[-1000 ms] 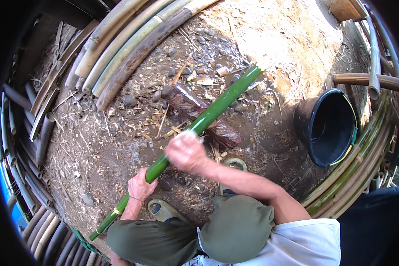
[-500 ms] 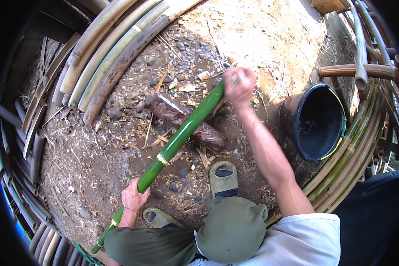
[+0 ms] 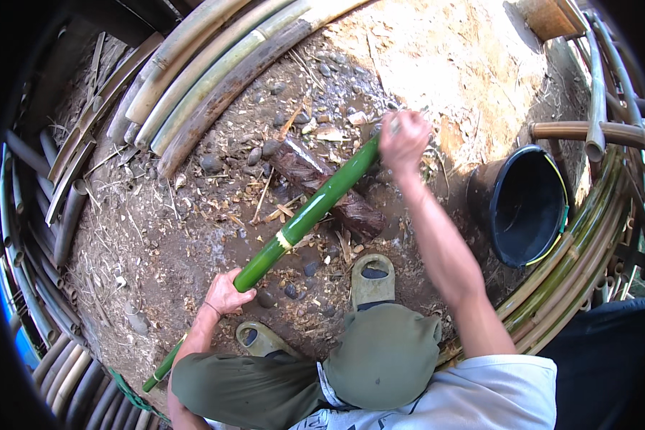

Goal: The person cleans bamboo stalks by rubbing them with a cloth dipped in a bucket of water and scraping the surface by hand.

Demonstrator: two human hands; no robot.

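We see a green pole [image 3: 319, 204] slanting across the middle of the view, its far end toward the upper right and its near end low on the left, beyond the left forearm. The left hand [image 3: 226, 292] is clamped on it partway down, fingers wrapped about the smooth stem, with a thin band [image 3: 211, 308] round the wrist. The right hand [image 3: 405, 140] is closed on the pole near its far end; it is blurred, and we cannot tell whether anything lies between those fingers and the surface. Between the hands we make out one pale ring at a joint of the pole. Beneath the stem, a brown log [image 3: 358, 215] lies crosswise on the ground [image 3: 143, 236]; we cannot tell whether the two touch. Stones and pale chips are strewn around the log, and the two sandals [image 3: 369, 294] stand just on our side of it, below olive trousers [image 3: 244, 390]. To the right we find a black bucket [image 3: 482, 201] with a yellowish line along its rim, near a bundle of green and tan canes [image 3: 566, 265]. Thick pale stems [image 3: 218, 93] lie side by side at the upper left, and grey tubes [image 3: 72, 222] crowd the left edge.
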